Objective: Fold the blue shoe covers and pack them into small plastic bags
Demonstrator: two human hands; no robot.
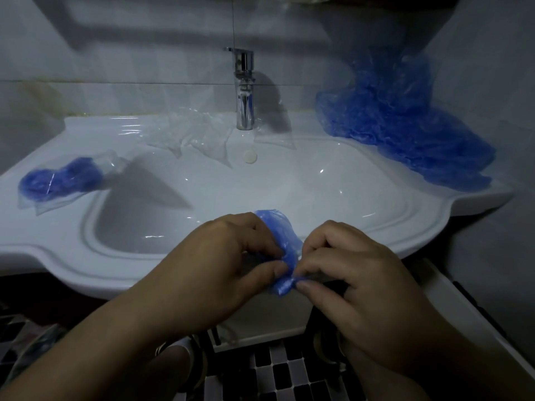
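Note:
A crumpled blue shoe cover (pixel 282 247) is held between both hands over the front rim of the white sink (pixel 390 227). My left hand (pixel 223 264) pinches its left side with thumb and fingers. My right hand (pixel 356 282) pinches its lower end between thumb and forefinger. A heap of loose blue shoe covers (pixel 399 123) lies on the sink's back right corner and against the wall. Empty clear plastic bags (pixel 197 134) lie left of the tap. A packed bag (pixel 60 180) with blue covers inside rests on the sink's left ledge.
A chrome tap (pixel 244 88) stands at the back centre, with one more clear bag (pixel 273 134) at its right. The basin (pixel 202 204) dips in the middle. Below are a black-and-white tiled floor (pixel 278 371) and my shoes (pixel 182 360).

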